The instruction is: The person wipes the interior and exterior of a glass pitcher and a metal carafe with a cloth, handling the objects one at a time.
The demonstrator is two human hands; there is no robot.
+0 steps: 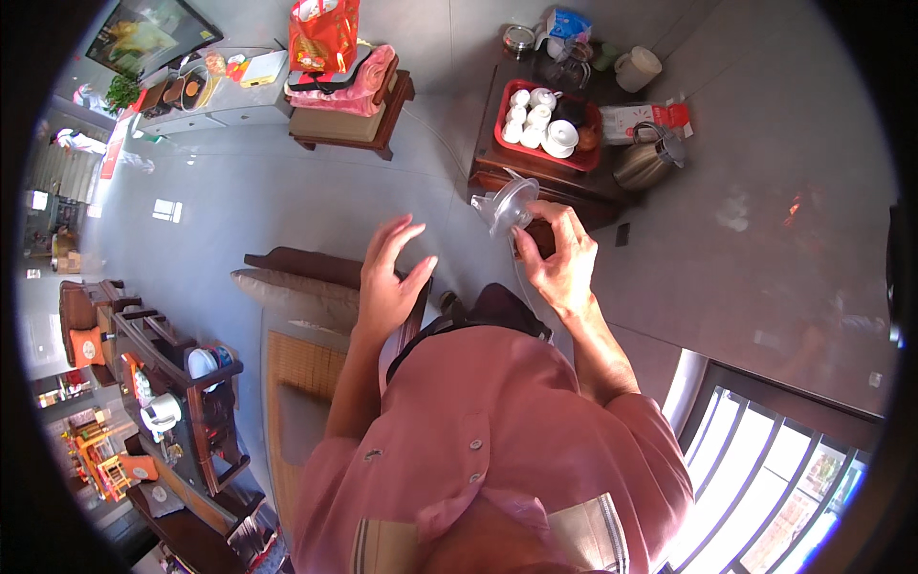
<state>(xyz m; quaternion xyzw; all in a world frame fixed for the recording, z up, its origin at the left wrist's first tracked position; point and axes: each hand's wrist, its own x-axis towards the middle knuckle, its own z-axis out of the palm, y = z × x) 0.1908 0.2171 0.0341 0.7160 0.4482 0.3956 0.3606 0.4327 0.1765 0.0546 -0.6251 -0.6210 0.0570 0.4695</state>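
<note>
My right hand [561, 262] pinches a clear, round, funnel-like piece [513, 206] between thumb and fingers. It looks like plastic; thin transparent flaps stick out from its far side. Apart from it, to the left, my left hand [391, 276] hovers with fingers spread and nothing in them. Beyond the right hand is a dark wooden side table [488, 154]. On it sits a red tray [504, 136] of white porcelain cups [538, 115], with a lidded white bowl [560, 138] at its near side.
A steel kettle [640, 165], a white pitcher [637, 69] and a glass pot [566, 68] stand around the tray. Further left, a wooden stool [344, 129] bears folded cloth and a red gift bag [323, 36]. A wooden bench [308, 301] with cushions is beside my left arm.
</note>
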